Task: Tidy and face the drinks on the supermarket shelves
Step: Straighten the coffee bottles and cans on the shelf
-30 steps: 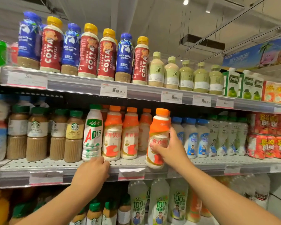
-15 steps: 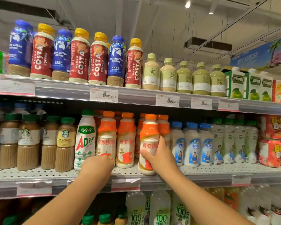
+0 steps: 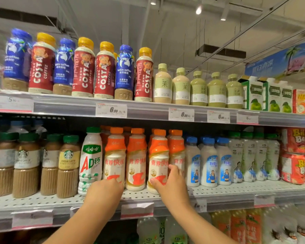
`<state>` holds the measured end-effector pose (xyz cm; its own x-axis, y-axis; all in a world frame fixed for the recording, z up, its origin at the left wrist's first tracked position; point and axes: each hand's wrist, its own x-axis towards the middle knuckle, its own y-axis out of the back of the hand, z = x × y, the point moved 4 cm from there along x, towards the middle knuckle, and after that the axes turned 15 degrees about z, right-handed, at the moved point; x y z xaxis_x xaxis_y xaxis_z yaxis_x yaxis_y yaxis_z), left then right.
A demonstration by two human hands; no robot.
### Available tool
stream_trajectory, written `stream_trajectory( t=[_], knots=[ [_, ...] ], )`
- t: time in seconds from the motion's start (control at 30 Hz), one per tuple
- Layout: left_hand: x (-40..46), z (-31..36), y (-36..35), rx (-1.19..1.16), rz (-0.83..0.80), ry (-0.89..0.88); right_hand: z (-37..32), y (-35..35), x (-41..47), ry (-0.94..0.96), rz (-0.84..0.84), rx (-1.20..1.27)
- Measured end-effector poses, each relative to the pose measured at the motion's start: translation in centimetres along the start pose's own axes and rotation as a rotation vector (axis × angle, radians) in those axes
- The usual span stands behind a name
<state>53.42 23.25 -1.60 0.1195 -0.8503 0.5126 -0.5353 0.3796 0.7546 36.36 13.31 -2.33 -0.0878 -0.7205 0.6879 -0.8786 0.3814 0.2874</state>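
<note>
Head view looks up at the middle shelf [image 3: 42, 202], a white perforated one with price tags along its front edge. The right hand [image 3: 171, 184] wraps around the lower body of an orange-capped milk drink bottle [image 3: 158, 161], thumb across the apple picture on the front and fingers curled behind its right side; the bottle stands upright at the front edge, third in a row of like bottles, label facing out. The left hand [image 3: 104, 192] is at the base of the first orange-capped bottle [image 3: 115, 155], just beside the green-capped AD calcium bottle [image 3: 91, 161] (knuckles face the camera, so I cannot tell whether its fingers grip). Starbucks latte bottles [image 3: 68, 166] stand toward the left end, blue-capped milk bottles [image 3: 209, 161] to the right.
</note>
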Motion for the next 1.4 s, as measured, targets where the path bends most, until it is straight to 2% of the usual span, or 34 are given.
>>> stream_trajectory(
  t=[0.27, 0.53, 0.67, 0.77, 0.93, 1.03, 1.1, 1.27, 1.33, 1.4],
  knots=[
    [0.3, 0.3, 0.0, 0.031, 0.016, -0.045, 0.1, 0.0, -0.5, 0.042, -0.010, -0.119],
    [0.6, 0.0, 0.1, 0.031, 0.035, -0.074, -0.2, -1.6, -0.6, 0.056, 0.036, -0.343],
    [0.5, -0.1, 0.1, 0.029, 0.056, -0.089, -0.2, -1.7, -0.6, 0.015, 0.037, -0.348],
    [-0.2, -0.8, 0.0, 0.003, 0.074, -0.096, -0.3, -1.0, -1.3, -0.020, 0.061, -0.255],
    [-2.3, -3.4, -1.4, -0.238, 0.182, -0.009, -0.9, -1.9, -5.7, 0.396, -0.084, -0.352],
    [-4.0, -3.5, -2.1, -0.356, 0.324, -0.006, -0.8, -2.7, -7.0, 0.399, -0.131, -0.416],
    [-4.6, -3.6, -2.0, -0.394, 0.357, -0.014, -1.1, -2.7, -7.1, 0.409, -0.136, -0.459],
    [-4.8, -5.4, -0.7, -0.494, 0.185, -0.111, -3.4, -1.4, -5.5, 0.433, -0.321, -0.497],
    [-4.6, -7.4, 1.3, -0.495, 0.230, -0.134, -6.2, -0.3, -4.1, 0.492, -0.295, -0.423],
    [-4.0, -10.0, 4.6, -0.461, 0.379, -0.158, -10.2, 1.3, -2.3, 0.596, -0.195, -0.324]
  ],
)
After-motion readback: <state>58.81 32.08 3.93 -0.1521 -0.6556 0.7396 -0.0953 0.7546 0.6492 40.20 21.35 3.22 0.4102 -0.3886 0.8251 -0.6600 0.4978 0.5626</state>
